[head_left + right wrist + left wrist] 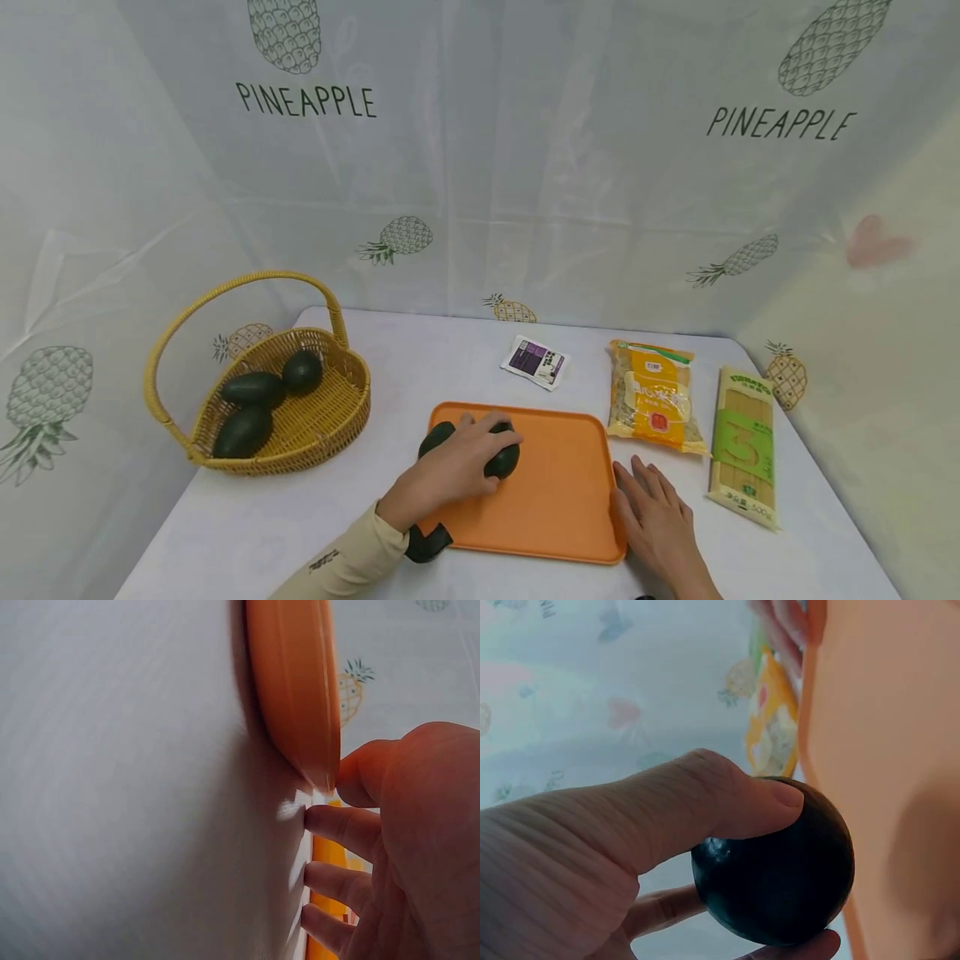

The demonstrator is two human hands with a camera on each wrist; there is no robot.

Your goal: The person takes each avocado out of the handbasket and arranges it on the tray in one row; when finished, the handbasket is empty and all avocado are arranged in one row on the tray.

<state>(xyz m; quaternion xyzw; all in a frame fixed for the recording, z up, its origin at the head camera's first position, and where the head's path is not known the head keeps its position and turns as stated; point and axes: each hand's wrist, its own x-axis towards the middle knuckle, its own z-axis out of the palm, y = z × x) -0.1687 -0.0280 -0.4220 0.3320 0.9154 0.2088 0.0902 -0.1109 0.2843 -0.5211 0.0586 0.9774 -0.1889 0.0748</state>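
My left hand [461, 460] grips a dark green avocado [502, 454] over the left half of the orange tray [555, 492]. In the left wrist view the thumb lies across the top of that avocado [772, 862], with fingers curled beneath it. A second avocado [435, 437] is at the tray's left side, partly hidden behind the hand. My right hand [660, 521] rests on the table at the tray's right edge, fingers spread and holding nothing. In the right wrist view its thumb touches the tray's rim [300, 682], and its fingertips [319, 817] meet the tabletop.
A wicker basket [348, 417] with a tall handle stands at the left, with three avocados [243, 431] inside. Behind the tray lies a small white-and-purple packet [536, 362]. To the right are a yellow bag [656, 396] and a green-banded noodle pack [744, 446].
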